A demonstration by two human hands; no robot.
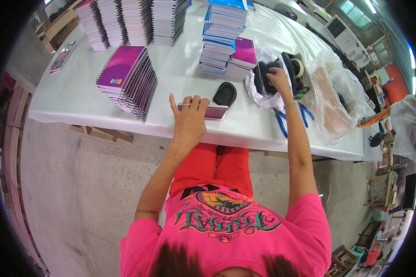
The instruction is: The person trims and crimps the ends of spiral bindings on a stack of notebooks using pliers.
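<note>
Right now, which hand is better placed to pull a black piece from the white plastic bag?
The right hand: its fingers already reach into the white plastic bag of black pieces. The left hand lies on the purple notebook near the table edge.

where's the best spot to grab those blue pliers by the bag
Probably the blue pliers by their two splayed handles, coming from the table's near edge: the handles point that way and lie bare, while the jaw end sits tucked under the right hand and white bag.

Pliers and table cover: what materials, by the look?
Pliers: blue handles, likely plastic or rubber sleeves, smooth; the metal part is mostly hidden under the right forearm. Table cover: thin white sheet, matte, probably paper or plastic film; it drapes over the edge.
</note>
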